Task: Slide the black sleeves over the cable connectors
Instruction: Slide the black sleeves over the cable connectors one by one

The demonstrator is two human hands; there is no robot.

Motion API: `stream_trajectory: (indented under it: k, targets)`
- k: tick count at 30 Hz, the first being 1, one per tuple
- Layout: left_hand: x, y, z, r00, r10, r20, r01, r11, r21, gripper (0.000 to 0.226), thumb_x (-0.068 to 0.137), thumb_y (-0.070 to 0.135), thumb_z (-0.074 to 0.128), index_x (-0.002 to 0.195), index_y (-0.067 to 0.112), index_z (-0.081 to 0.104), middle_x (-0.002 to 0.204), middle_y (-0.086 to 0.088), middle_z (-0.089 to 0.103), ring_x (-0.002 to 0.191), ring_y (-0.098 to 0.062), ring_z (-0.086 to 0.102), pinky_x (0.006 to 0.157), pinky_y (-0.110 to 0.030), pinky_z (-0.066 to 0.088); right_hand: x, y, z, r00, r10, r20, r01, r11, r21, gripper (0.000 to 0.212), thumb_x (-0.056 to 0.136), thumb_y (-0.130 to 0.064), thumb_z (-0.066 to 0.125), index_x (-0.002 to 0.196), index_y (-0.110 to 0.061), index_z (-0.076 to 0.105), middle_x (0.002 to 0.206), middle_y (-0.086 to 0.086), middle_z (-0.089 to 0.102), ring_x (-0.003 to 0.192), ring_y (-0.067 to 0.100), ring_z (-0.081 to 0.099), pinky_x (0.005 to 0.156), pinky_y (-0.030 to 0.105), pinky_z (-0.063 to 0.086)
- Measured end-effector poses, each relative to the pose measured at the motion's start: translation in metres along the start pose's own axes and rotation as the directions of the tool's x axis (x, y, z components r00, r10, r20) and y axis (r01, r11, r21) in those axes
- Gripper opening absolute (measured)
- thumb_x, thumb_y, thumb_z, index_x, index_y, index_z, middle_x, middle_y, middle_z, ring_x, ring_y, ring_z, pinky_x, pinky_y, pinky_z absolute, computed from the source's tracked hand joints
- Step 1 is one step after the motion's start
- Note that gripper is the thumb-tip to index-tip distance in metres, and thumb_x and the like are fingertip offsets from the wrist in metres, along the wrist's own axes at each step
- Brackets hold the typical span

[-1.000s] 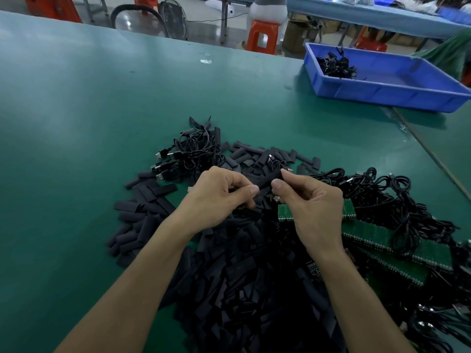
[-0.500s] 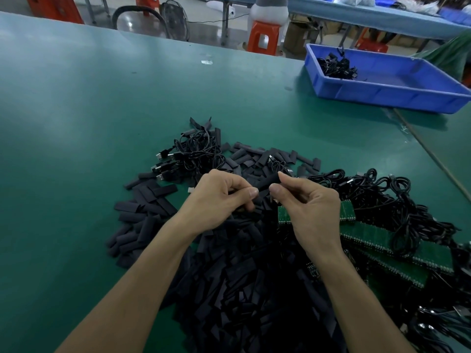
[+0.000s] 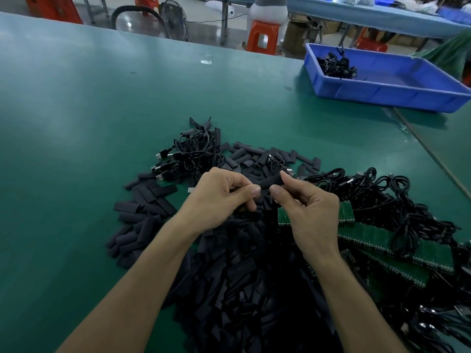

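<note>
The desk (image 3: 102, 110) is a plain dark teal green; the sleeves (image 3: 229, 289) heaped on it are matt black, as is the one sleeve (image 3: 269, 181) held between the two hands; the cables (image 3: 382, 197) are glossy black with silver connector ends (image 3: 159, 156); the circuit boards (image 3: 369, 235) are bright green with a fine row of pale dots along the edges; the tray (image 3: 387, 94) is solid blue; the stool (image 3: 262, 36) behind is orange-red.

We observe left hand (image 3: 219, 197) and right hand (image 3: 309, 207) pinching one black sleeve (image 3: 269, 182) above the sleeve pile (image 3: 242, 289).
</note>
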State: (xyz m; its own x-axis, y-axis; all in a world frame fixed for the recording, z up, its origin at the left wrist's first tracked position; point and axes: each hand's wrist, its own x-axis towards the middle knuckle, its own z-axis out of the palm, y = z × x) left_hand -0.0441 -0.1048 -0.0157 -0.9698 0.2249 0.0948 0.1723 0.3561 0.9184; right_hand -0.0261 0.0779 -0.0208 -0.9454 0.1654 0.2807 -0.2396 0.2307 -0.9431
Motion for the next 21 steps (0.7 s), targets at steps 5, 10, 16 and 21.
stream_trajectory:
  k: [5, 10, 16, 21]
  targets:
    - [0.001, 0.0, -0.007, 0.998, -0.01, -0.057, 0.009, 1.0, -0.014, 0.025, 0.098, 0.027, 0.065, 0.077, 0.018, 0.075, 0.062, 0.008, 0.072, 0.049, -0.013, 0.058, 0.051, -0.027, 0.051, 0.001, -0.003, -0.002, 0.994, 0.002, 0.109, 0.015, 0.989, -0.15, 0.04, 0.087, -0.014, 0.077, 0.125, -0.021, 0.067, 0.09, -0.021, 0.075, 0.087, 0.0, 0.071, 0.088, 0.023, 0.057]
    - [0.008, 0.0, -0.017, 0.947, -0.065, -0.314, 0.082, 0.996, 0.04, 0.025, 0.102, 0.025, 0.057, 0.082, 0.024, 0.072, 0.064, 0.008, 0.068, 0.05, -0.019, 0.053, 0.054, -0.03, 0.048, 0.008, -0.028, -0.016, 0.921, -0.016, 0.389, 0.241, 0.808, -0.538, 0.059, 0.092, -0.022, 0.069, 0.146, -0.03, 0.048, 0.098, -0.024, 0.067, 0.094, -0.004, 0.063, 0.09, 0.014, 0.049]
    - [0.063, 0.002, -0.049, 0.767, -0.209, -0.606, 0.17, 0.978, -0.122, 0.035, 0.106, 0.023, 0.049, 0.075, 0.022, 0.065, 0.073, 0.008, 0.064, 0.054, -0.01, 0.044, 0.053, -0.029, 0.038, 0.024, -0.048, -0.044, 0.816, 0.289, 0.501, 0.342, 0.456, -0.821, 0.043, 0.083, -0.03, 0.069, 0.126, -0.038, 0.063, 0.123, -0.012, 0.062, 0.117, 0.013, 0.055, 0.103, 0.039, 0.043]
    - [0.109, -0.005, -0.061, 0.749, -0.334, -0.572, 0.377, 0.925, -0.047, 0.034, 0.106, 0.024, 0.046, 0.076, 0.009, 0.048, 0.07, -0.001, 0.045, 0.064, -0.019, 0.043, 0.057, -0.031, 0.033, 0.023, -0.04, -0.052, 0.836, 0.286, 0.469, 0.271, 0.528, -0.805, 0.023, 0.091, -0.03, 0.07, 0.114, -0.028, 0.069, 0.114, -0.007, 0.057, 0.106, 0.016, 0.056, 0.096, 0.04, 0.049]
